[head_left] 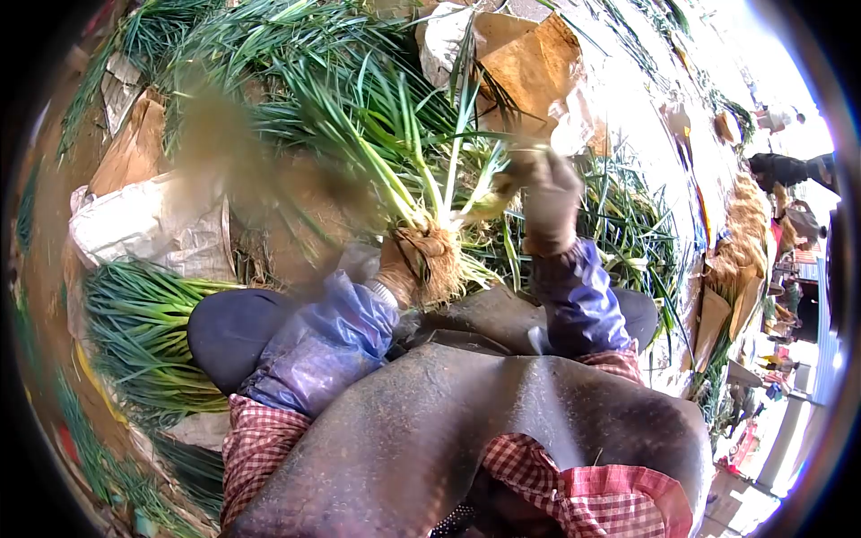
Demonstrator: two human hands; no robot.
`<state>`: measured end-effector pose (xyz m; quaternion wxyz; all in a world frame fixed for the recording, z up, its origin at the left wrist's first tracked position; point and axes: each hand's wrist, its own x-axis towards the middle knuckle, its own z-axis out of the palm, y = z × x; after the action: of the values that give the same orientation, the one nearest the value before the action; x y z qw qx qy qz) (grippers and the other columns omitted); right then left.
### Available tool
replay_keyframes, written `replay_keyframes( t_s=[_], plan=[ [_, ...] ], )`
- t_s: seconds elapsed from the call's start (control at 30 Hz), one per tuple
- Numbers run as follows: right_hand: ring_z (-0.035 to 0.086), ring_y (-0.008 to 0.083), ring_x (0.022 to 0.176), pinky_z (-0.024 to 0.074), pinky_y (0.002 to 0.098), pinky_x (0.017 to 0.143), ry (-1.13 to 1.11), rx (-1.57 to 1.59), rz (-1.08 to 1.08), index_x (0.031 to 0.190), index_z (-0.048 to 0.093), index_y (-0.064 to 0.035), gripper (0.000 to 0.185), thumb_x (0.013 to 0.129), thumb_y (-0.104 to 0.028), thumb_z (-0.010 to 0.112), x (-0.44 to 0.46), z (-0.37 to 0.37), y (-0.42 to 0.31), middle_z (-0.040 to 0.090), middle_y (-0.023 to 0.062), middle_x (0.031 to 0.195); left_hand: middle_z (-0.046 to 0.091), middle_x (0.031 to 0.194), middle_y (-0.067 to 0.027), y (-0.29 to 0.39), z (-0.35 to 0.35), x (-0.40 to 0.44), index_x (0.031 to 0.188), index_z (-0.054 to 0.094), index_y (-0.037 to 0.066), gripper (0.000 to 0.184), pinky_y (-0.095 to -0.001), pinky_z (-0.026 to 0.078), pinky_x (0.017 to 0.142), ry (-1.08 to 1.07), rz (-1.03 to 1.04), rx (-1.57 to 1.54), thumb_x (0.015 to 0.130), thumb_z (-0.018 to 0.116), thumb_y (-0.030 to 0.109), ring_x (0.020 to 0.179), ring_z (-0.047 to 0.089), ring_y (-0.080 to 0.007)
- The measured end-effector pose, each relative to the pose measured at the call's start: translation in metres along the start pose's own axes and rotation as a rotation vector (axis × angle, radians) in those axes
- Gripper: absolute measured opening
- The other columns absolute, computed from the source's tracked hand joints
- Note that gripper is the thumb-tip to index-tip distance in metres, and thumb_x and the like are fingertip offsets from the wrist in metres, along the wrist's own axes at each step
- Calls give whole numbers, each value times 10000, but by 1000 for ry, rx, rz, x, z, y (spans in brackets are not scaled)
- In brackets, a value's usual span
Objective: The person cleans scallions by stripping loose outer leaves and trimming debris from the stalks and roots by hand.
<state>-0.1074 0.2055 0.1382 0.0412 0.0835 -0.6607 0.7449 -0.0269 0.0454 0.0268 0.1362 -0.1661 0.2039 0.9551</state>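
Observation:
A clump of green onions [430,193], its leaves spread upward and its stringy brown roots at the bottom, is gripped low down by my left hand [402,269]. My left fingers are wrapped round its base, partly hidden by the roots. To the right of the clump, my right hand [552,206] is raised and blurred by motion. Its fingers look closed beside a yellowish leaf; what they hold, if anything, cannot be made out. Both forearms are in bluish plastic sleeves over red checked cloth.
Loose green onions [296,54] lie heaped ahead, with more to the right [628,224]. A bundle of green onions [152,336] rests by my left knee. Brown paper [538,67] and a white sack [157,229] lie on the ground. A dark apron [502,403] covers my lap.

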Motion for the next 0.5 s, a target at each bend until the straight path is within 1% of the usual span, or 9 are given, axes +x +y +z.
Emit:
replay_keyframes(
  t_s=[0.03, 0.13, 0.17, 0.2, 0.23, 0.33, 0.37, 0.47, 0.5],
  plan=[
    [628, 148, 667, 531, 277, 612, 93, 39, -51, 900, 614, -28, 191, 925, -184, 506, -3, -8, -11, 646, 62, 826, 575, 749, -78, 5, 8, -7, 869, 547, 30, 212, -318, 533, 580, 38, 66, 216, 696, 580, -87, 659, 597, -201],
    [624, 167, 758, 523, 264, 678, 428, -241, -170, 957, 614, -41, 202, 910, -213, 519, 0, -55, -25, 648, 76, 839, 593, 800, -90, -1, -18, 8, 887, 564, -4, 221, -317, 535, 631, 102, 19, 169, 683, 563, -87, 685, 602, -206],
    [624, 171, 833, 520, 251, 699, 498, -290, -102, 1001, 611, -55, 228, 913, -237, 506, 6, -86, -17, 649, 79, 834, 601, 800, -82, 9, 13, -5, 875, 582, -23, 230, -306, 539, 637, 177, 132, 312, 657, 578, -96, 690, 612, -218],
    [615, 174, 877, 507, 248, 751, 410, -475, 107, 1061, 596, -53, 237, 898, -206, 518, 8, -122, -3, 653, 82, 911, 602, 818, -81, 1, -33, 19, 896, 580, -24, 241, -307, 536, 647, 90, 259, 758, 666, 565, -94, 703, 610, -217],
    [615, 174, 877, 507, 248, 751, 423, -473, 101, 1061, 596, -53, 237, 898, -206, 518, 5, -130, 15, 653, 82, 911, 596, 822, -80, 11, 0, 1, 927, 571, -33, 258, -307, 534, 662, 39, 34, 321, 675, 528, -71, 702, 605, -218],
    [600, 174, 883, 511, 263, 726, -18, -373, 594, 1151, 529, -36, 271, 898, -101, 458, -6, -149, 63, 626, 103, 965, 592, 834, -97, 21, 26, -12, 970, 565, -42, 315, -319, 533, 717, 135, -68, 129, 668, 486, -8, 741, 603, -223],
    [595, 174, 885, 513, 268, 717, -165, -325, 756, 1181, 507, -30, 294, 898, -66, 438, -13, -155, 86, 617, 111, 983, 599, 855, -102, 18, 18, -10, 989, 567, -41, 333, -324, 535, 728, 40, -113, 11, 666, 490, -15, 752, 606, -225],
    [595, 143, 876, 500, 258, 783, -486, -57, 639, 999, 629, -30, 177, 855, -48, 527, -11, -82, 117, 626, 63, 1036, 589, 797, -97, 7, 14, -9, 963, 563, -19, 273, -344, 535, 750, 78, -116, 217, 701, 489, -27, 766, 597, -230],
    [596, 149, 885, 497, 274, 777, -519, -91, 591, 1013, 635, -38, 189, 853, -70, 539, -9, -48, 112, 634, 69, 1034, 600, 789, -97, 2, 15, -9, 929, 580, -9, 260, -312, 538, 727, 116, -176, 196, 686, 499, -54, 747, 600, -221]
  ],
)
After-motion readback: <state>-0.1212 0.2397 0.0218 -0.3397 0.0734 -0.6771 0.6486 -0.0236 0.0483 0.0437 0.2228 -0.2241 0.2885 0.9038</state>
